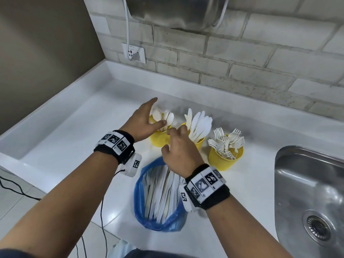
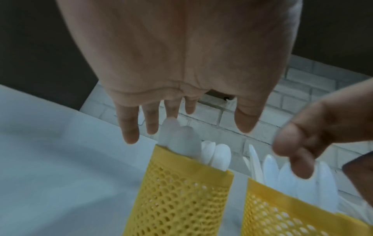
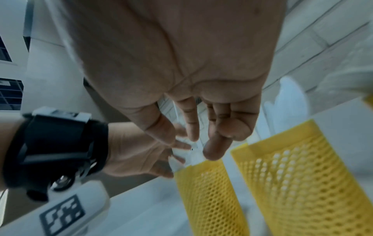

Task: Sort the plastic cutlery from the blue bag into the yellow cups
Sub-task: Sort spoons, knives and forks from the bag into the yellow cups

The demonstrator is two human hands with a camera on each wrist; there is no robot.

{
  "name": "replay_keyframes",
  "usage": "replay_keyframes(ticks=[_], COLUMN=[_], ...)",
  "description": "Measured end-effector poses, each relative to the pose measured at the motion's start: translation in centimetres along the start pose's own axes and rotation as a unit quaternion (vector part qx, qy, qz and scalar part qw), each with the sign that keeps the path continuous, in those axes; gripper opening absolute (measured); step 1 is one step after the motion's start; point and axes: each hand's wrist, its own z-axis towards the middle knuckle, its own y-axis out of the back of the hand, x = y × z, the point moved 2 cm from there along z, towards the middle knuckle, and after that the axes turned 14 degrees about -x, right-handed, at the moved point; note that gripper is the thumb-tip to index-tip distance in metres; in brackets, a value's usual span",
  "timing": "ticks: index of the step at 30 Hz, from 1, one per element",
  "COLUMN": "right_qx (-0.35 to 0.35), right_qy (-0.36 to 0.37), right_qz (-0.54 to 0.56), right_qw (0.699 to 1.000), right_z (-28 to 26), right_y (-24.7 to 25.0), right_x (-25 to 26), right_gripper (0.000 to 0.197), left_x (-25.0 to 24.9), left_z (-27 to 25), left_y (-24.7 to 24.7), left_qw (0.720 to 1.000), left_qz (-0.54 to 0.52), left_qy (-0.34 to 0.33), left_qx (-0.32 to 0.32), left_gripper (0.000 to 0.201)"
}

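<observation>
Left hand (image 1: 144, 118) flat-fingered steadies spoons (image 1: 163, 116) in spoon cup (image 1: 158, 138); right hand (image 1: 178, 146), loosely curled, seemingly empty, hovers beside for tidying.

**A white counter in a tiled corner**

We look down on a glossy white countertop (image 1: 78, 127) with a raised lip along its back and left edges. Behind it we see a wall of pale brick-shaped tiles (image 1: 242, 58) with dark, smudged grout; on the left, a plain taupe wall (image 1: 42, 53). A steel sink (image 1: 307, 192) sits at right. A wall socket (image 1: 134, 53) holds a plug, its white cable (image 1: 127, 21) running upward. Grey floor tiles (image 1: 16, 198) show at lower left.
</observation>
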Motion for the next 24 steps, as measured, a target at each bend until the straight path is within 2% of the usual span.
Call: replay_keyframes(ticks=[2,5,8,14,16,18,20,21,22,24], right_qx=[-0.018,0.024,0.063,0.046,0.03,-0.024,-0.078,-0.084,-0.073,-0.02], right_qy=[-0.005,-0.014,-0.02,-0.024,-0.018,0.009,0.034,0.045,0.053,0.067], right_qz=[-0.025,-0.093,-0.124,-0.12,-0.101,-0.066,-0.006,0.021,0.041,0.055], right_qw=[1.0,0.995,0.99,0.991,0.994,0.997,0.996,0.995,0.995,0.996], right_z=[-0.7,-1.3,-1.5,-2.0,-2.3,-2.9,-3.8,-4.2,-4.9,-6.1], right_y=[1.2,2.0,1.7,1.5,1.8,2.5,3.3,3.6,3.6,3.0], right_x=[-0.7,-1.9,-2.9,-3.6,-3.5,-3.2,-2.9,-2.8,-2.6,-2.3], right_gripper=[0.035,0.033,0.032,0.034,0.037,0.036,0.031,0.026,0.021,0.015], left_x=[0.7,1.6,1.7,1.3,0.7,-0.3,-1.5,-2.1,-2.4,-2.2], left_z=[-0.5,-1.2,-1.3,-1.3,-2.0,-3.5,-5.6,-6.8,-8.1,-10.8], left_y=[-0.1,-1.0,-1.7,-2.0,-1.5,-0.6,0.4,0.8,1.0,0.7], left_qw=[0.999,0.999,0.998,0.999,0.998,0.994,0.988,0.988,0.992,1.0], left_qz=[-0.021,-0.029,-0.033,0.017,0.052,0.056,0.025,0.008,0.0,0.024], left_qy=[0.022,0.039,0.047,0.037,0.019,-0.008,-0.036,-0.04,-0.033,-0.006], left_qx=[0.014,0.023,-0.005,-0.009,-0.034,-0.093,-0.146,-0.146,-0.118,-0.009], left_gripper=[0.11,0.127,0.123,0.119,0.116,0.103,0.074,0.056,0.039,0.015])
